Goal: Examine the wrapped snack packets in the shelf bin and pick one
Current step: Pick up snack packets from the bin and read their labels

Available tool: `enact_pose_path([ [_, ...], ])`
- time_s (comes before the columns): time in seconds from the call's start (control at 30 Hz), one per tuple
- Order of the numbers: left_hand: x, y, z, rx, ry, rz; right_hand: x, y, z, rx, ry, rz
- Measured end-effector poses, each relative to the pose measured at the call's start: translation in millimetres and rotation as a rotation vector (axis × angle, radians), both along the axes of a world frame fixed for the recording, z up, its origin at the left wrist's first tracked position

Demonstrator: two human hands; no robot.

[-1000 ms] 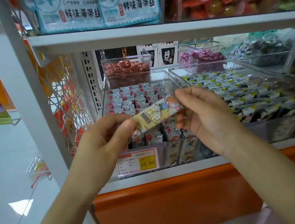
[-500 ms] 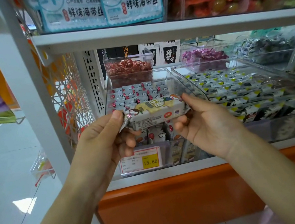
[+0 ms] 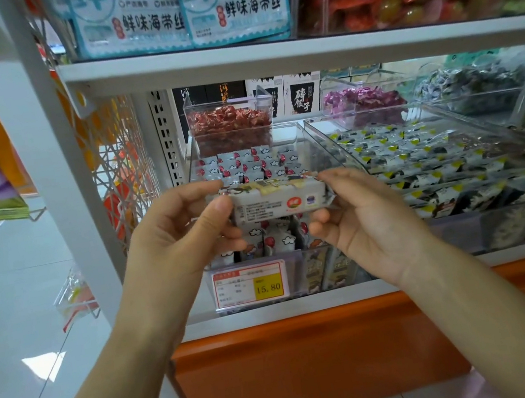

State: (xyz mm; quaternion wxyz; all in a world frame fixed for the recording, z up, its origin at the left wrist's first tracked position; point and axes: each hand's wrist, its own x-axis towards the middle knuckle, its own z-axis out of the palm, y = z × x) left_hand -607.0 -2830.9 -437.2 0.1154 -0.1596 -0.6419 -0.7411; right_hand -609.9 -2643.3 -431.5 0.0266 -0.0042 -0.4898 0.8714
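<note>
Left hand (image 3: 186, 232) pinches one end of the snack packet (image 3: 280, 201), held just in front of the clear shelf bin (image 3: 290, 124) and now turned from tilted to level with its printed back showing, while right hand (image 3: 365, 219) pinches the other end; examination proceeding, pick apparently made.

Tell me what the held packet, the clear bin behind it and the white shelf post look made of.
Small white-and-yellow wrapped packet: glossy plastic film, probably; it shines and its ends are crimped. Clear rectangular bin: rigid transparent plastic, perhaps acrylic; packets show through its walls. White upright shelf post: likely painted metal; smooth, even coat.
</note>
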Motion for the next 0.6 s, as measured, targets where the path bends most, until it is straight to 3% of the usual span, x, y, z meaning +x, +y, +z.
enact_pose_path([
  [0.2, -2.0, -2.4, -0.8, 0.022, -0.044, 0.109, 2.7, 0.9, 3.0, 0.105, 0.166, 0.156],
  [0.6, -1.2, 0.4, -0.2, -0.002, -0.018, 0.052, 3.5, 0.5, 0.9, 0.163, 0.164, -0.007],
])
